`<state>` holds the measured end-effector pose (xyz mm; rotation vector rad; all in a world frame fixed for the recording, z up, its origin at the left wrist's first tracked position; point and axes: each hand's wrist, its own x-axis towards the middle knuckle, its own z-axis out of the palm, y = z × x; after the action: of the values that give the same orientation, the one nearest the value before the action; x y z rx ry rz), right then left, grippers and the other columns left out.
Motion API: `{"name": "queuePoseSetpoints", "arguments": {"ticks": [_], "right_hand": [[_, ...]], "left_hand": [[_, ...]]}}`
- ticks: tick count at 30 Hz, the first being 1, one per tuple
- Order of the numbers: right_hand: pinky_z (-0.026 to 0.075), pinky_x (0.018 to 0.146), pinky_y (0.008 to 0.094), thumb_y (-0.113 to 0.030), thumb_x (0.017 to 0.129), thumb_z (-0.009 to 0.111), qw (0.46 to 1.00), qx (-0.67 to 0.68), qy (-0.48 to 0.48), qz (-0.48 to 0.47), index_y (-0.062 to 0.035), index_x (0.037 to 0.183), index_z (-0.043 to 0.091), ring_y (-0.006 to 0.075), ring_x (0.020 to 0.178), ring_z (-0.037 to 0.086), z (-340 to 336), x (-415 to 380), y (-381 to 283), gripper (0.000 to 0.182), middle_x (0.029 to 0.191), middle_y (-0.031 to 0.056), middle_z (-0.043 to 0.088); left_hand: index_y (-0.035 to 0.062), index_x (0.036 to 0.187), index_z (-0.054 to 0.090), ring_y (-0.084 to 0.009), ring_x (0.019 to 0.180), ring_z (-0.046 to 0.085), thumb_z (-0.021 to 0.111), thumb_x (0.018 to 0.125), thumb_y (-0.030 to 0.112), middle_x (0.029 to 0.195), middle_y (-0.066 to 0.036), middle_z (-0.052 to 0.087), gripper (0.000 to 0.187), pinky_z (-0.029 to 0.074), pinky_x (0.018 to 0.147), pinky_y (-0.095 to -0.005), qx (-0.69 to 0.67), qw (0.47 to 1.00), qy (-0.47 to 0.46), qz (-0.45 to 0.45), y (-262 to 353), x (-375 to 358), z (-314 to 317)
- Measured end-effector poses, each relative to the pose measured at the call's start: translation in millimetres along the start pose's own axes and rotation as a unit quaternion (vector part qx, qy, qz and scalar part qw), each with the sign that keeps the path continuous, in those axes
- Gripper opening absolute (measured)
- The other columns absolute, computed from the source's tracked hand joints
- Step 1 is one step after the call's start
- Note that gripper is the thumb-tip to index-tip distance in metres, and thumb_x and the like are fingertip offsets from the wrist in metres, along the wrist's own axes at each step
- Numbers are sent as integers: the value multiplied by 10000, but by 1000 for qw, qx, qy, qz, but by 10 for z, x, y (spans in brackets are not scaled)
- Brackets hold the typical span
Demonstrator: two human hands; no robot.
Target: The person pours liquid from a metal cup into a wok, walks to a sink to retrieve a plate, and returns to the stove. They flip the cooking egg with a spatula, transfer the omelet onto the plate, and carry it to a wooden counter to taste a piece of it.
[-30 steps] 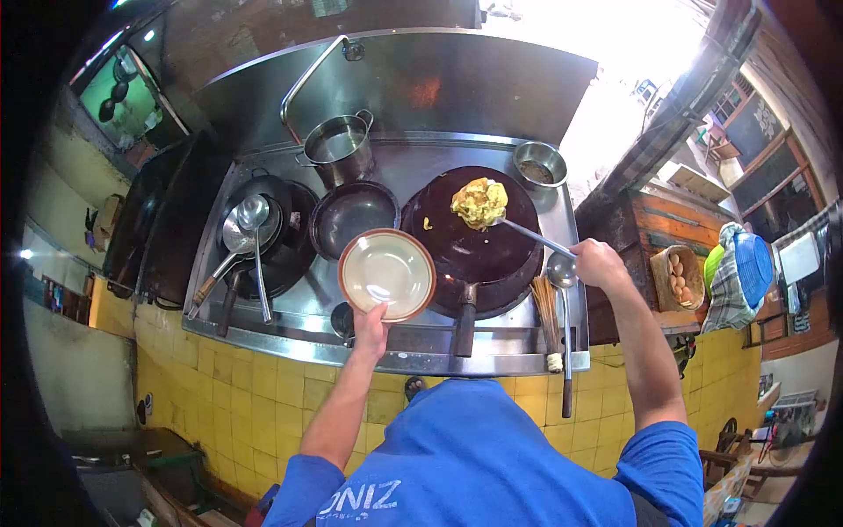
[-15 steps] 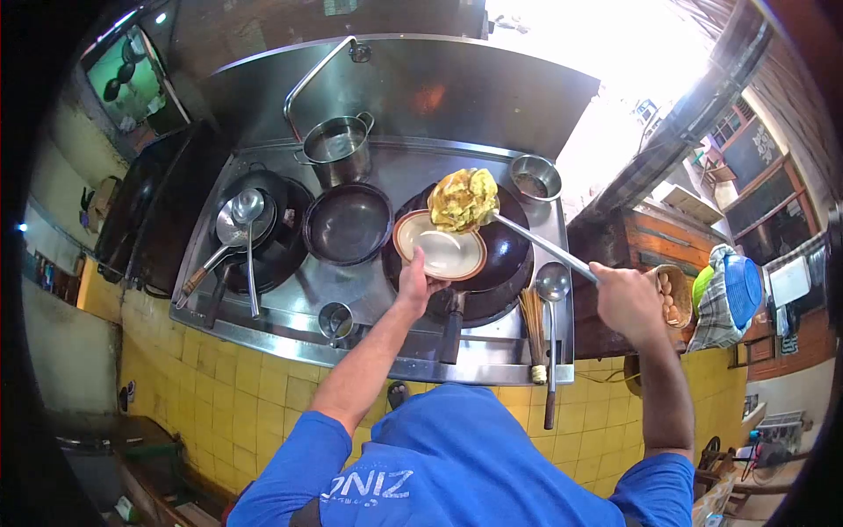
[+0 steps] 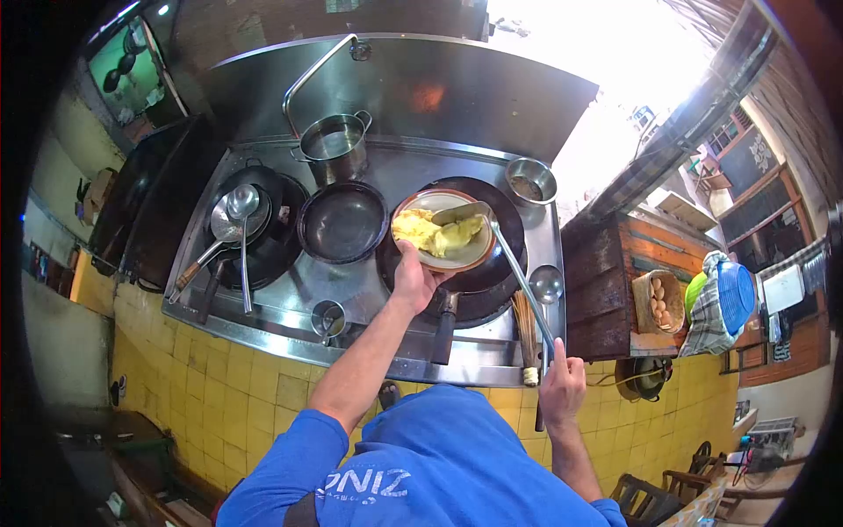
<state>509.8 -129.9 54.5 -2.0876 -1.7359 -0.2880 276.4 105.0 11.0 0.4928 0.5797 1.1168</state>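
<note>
My left hand point(image 3: 415, 283) grips the near edge of a cream plate point(image 3: 421, 201) with a brown rim, holding it up over a black wok point(image 3: 507, 285) on the stove. A yellow omelette point(image 3: 423, 234) lies folded in the plate. My right hand point(image 3: 562, 388) is closed around the long handle of a metal wok spatula point(image 3: 520, 270). Its blade rests at the far side of the omelette, over the plate. Beneath the spatula handle are a ladle point(image 3: 546, 285) and a bundled stick brush point(image 3: 529, 342).
To the left sit a black pan point(image 3: 342, 224), a steel pot point(image 3: 334, 143) beneath a tap point(image 3: 303, 75), and another wok point(image 3: 285, 184) with ladles. A metal cup point(image 3: 328, 321) stands at the front, a steel bowl point(image 3: 530, 181) behind. An egg basket point(image 3: 659, 303) is on the right.
The omelette has gone from the spatula into the plate. My right hand has moved down and left, swinging the spatula handle steeper, with its blade now turned over the plate.
</note>
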Motion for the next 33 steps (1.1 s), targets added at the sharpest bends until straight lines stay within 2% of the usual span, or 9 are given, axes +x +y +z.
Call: {"name": "queuePoseSetpoints", "arguments": {"ticks": [2, 10, 13, 17, 19, 22, 26, 30, 33], "right_hand": [[448, 590, 366, -1, 804, 585, 1000, 26, 8, 10, -60, 1246, 573, 239, 695, 509, 32, -39, 14, 446, 782, 92, 471], [443, 592, 334, 32, 787, 614, 990, 134, 23, 38, -31, 1172, 625, 230, 694, 517, -223, -62, 89, 390, 788, 98, 504], [445, 587, 337, 31, 788, 613, 992, 129, 11, -9, -23, 1154, 635, 230, 700, 520, -270, -50, 69, 371, 779, 92, 505], [447, 563, 329, 20, 769, 633, 994, 78, -6, -73, -109, 1111, 676, 208, 680, 513, -20, -182, 97, 368, 743, 63, 480], [443, 554, 319, 13, 763, 640, 992, 81, -8, -93, -147, 1102, 683, 203, 659, 506, 9, -215, 108, 377, 736, 58, 469], [450, 599, 358, 3, 788, 608, 986, 149, -53, -55, -79, 1137, 658, 248, 679, 522, 103, -249, 214, 361, 767, 104, 495], [464, 612, 408, -69, 830, 552, 981, 138, -129, 32, -103, 1222, 595, 303, 678, 559, 381, 131, 196, 396, 774, 151, 518], [491, 663, 439, -55, 798, 553, 976, 56, -202, 60, -120, 1242, 554, 337, 767, 595, 897, 759, -40, 449, 864, 187, 538], [508, 702, 451, -60, 779, 564, 985, 42, -159, 43, -153, 1235, 560, 345, 805, 610, 1387, 893, -155, 466, 898, 192, 548]], "left_hand": [[139, 1432, 266, -227, 1192, 514, 194, 877, 703, 1375, -70, 452, 794, 479, 920, -378, -1, 999, -45, 0, 0, -74, -40], [129, 1443, 243, -229, 1294, 414, 285, 856, 711, 1445, -39, 372, 828, 401, 1028, -397, -1, 994, -102, -29, -26, -433, -455], [107, 1443, 232, -236, 1314, 386, 275, 862, 701, 1451, -35, 363, 832, 365, 1064, -395, 38, 999, -14, -14, -97, -684, -665], [85, 1457, 194, -241, 1325, 367, 273, 870, 691, 1463, -74, 340, 847, 347, 1078, -383, 18, 997, -60, -37, -67, -1217, -792], [87, 1462, 186, -246, 1325, 368, 273, 867, 697, 1465, -84, 335, 856, 342, 1081, -390, 11, 999, -19, -37, -97, -1474, -923], [89, 1467, 176, -255, 1324, 370, 269, 854, 717, 1471, -96, 326, 882, 334, 1087, -404, 2, 997, 55, -53, -107, -1865, -1210], [86, 1469, 176, -264, 1322, 372, 267, 820, 758, 1476, -99, 318, 938, 325, 1092, -414, 15, 991, 126, -52, -54, -2210, -1420], [84, 1468, 179, -262, 1321, 373, 301, 804, 767, 1478, -95, 318, 960, 325, 1092, -415, 43, 989, 128, -53, 2, -2301, -1463], [82, 1467, 181, -264, 1319, 375, 348, 794, 762, 1476, -94, 321, 971, 329, 1090, -420, 27, 992, 119, -37, -57, -2323, -1535]]}}
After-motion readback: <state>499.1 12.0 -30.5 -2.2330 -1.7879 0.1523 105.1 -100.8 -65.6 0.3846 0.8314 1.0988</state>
